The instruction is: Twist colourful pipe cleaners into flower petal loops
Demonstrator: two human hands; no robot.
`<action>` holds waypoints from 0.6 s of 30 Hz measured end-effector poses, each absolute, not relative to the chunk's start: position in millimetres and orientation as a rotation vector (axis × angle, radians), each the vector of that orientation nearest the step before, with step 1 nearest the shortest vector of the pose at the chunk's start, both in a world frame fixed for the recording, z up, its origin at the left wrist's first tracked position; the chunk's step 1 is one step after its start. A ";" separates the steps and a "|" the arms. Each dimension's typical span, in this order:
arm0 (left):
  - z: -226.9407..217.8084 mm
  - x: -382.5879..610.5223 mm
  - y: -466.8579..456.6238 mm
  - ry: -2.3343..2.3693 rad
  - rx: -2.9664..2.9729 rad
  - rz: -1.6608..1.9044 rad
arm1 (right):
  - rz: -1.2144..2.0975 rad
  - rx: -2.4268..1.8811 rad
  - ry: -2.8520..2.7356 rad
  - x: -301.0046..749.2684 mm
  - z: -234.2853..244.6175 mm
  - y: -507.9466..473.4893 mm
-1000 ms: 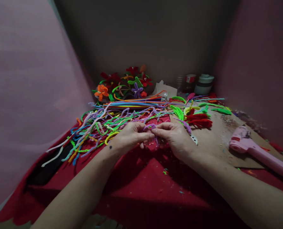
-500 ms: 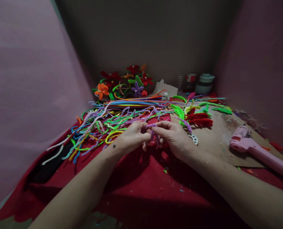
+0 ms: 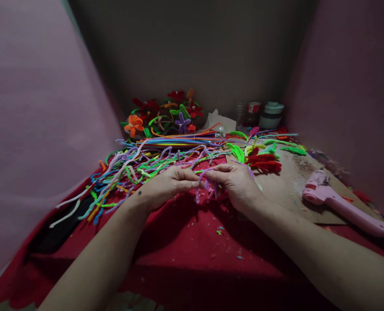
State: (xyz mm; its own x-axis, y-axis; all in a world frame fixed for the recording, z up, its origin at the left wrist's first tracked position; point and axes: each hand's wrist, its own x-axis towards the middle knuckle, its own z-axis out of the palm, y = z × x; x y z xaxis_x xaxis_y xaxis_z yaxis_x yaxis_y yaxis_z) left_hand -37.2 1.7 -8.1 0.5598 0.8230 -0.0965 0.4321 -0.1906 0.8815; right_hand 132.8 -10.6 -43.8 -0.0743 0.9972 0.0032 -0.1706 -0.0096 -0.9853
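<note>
In the centre of the frame, my left hand (image 3: 166, 185) and my right hand (image 3: 239, 181) are both narrow, pinching a purple fuzzy strand (image 3: 199, 178), which hangs partly down above the red surface (image 3: 179, 242). Many coloured strands (image 3: 136, 166) lie at centre left. At the right, a pink tool (image 3: 341, 201) rests on a brown board (image 3: 279, 194).

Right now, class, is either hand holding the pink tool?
No, the pink tool lies apart at the right, while the left hand and right hand are at a purple stem.
</note>
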 end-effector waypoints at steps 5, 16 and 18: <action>-13.1 -36.0 2.4 1.077 1.545 0.572 | 1.293 -1.060 -1.152 133.9 -41.7 -10.5; -8.9 -20.0 -11.8 1.133 1.685 0.863 | 1.231 -1.101 -1.216 131.6 -47.8 -9.3; -9.4 -18.1 -13.2 1.172 1.771 0.871 | 1.227 -1.122 -1.234 131.3 -47.1 -9.9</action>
